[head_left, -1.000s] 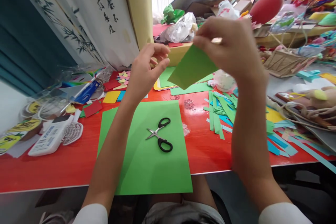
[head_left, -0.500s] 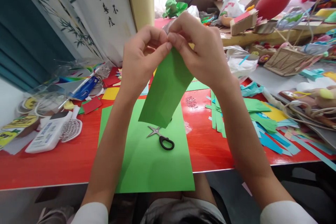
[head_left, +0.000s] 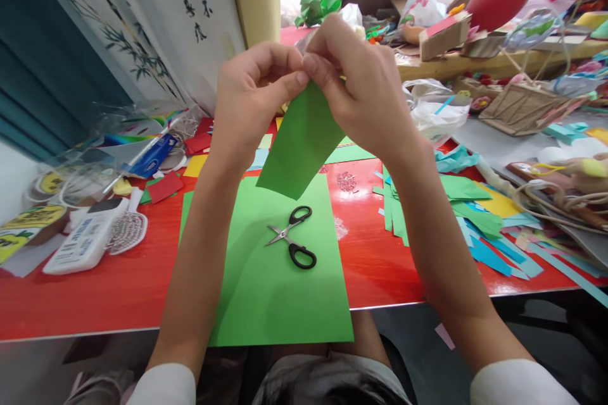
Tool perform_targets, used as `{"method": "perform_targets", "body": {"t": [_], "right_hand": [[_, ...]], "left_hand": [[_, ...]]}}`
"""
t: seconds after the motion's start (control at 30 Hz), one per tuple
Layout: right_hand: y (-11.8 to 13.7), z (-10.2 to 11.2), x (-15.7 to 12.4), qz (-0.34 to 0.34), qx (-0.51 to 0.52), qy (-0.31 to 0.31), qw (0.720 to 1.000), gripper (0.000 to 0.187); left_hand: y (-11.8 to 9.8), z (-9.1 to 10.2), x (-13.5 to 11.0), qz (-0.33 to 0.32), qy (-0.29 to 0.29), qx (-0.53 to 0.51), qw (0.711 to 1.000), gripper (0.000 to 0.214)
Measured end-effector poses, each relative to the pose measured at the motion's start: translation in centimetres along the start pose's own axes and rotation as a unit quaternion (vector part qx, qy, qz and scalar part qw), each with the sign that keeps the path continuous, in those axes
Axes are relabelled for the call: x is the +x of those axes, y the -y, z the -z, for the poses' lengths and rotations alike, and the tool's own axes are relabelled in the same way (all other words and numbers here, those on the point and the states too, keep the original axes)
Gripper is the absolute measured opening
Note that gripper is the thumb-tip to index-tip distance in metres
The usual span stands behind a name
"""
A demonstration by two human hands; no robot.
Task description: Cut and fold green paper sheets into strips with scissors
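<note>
Both my hands are raised above the red table [head_left: 95, 291] and pinch the top edge of a small green paper piece [head_left: 299, 145], which hangs down between them. My left hand [head_left: 251, 101] grips its upper left corner with thumb and fingers. My right hand [head_left: 361, 88] pinches the upper right, fingers curled. Below them a large green paper sheet [head_left: 270, 285] lies flat on the table and overhangs its front edge. Black-handled scissors [head_left: 294, 243] rest, blades slightly apart, on that sheet.
Green and blue paper strips [head_left: 475, 228] are piled to the right. A white calculator [head_left: 85, 240], tape rolls and coloured scraps sit to the left. Plastic bags, a woven basket [head_left: 517, 111] and craft clutter fill the back. A scroll with calligraphy [head_left: 156, 19] hangs at left.
My right hand brought the green piece from the upper right toward the middle, and my left hand took hold of its top edge. Since half a second ago the piece has lifted slightly, uncovering the scissors.
</note>
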State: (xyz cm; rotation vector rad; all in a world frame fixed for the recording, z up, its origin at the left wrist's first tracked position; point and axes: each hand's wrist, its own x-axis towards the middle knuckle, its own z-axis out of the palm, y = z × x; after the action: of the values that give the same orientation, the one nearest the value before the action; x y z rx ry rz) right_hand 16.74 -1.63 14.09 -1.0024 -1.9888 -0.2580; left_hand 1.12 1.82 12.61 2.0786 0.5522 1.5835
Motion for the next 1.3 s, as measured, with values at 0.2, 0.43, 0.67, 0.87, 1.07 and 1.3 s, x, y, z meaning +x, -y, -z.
{"method": "perform_targets", "body": {"t": [0.2, 0.43, 0.67, 0.87, 1.07, 1.3], "right_hand": [[-0.1, -0.1, 0.0, -0.001, -0.012, 0.010, 1.000, 0.016], [0.3, -0.1, -0.2, 0.001, -0.023, 0.012, 1.000, 0.013], [0.0, -0.1, -0.1, 0.031, -0.103, 0.013, 0.994, 0.019], [-0.1, -0.1, -0.3, 0.026, -0.147, -0.012, 0.989, 0.022], [-0.7, 0.7, -0.5, 0.009, -0.155, -0.041, 0.987, 0.025], [-1.3, 1.0, -0.4, 0.021, -0.189, -0.064, 0.980, 0.035]], "left_hand": [[0.2, -0.2, 0.0, 0.025, -0.022, -0.012, 0.999, 0.005], [-0.3, -0.5, -0.2, 0.038, -0.031, -0.021, 0.999, 0.007], [0.0, -0.6, -0.1, 0.038, -0.014, -0.025, 0.999, 0.008], [0.1, -0.6, 0.0, 0.048, -0.005, -0.021, 0.999, 0.004], [-0.6, -1.5, -0.2, 0.057, 0.006, -0.051, 0.997, 0.011], [-0.8, -2.1, -0.3, 0.069, 0.022, -0.055, 0.996, 0.011]]}}
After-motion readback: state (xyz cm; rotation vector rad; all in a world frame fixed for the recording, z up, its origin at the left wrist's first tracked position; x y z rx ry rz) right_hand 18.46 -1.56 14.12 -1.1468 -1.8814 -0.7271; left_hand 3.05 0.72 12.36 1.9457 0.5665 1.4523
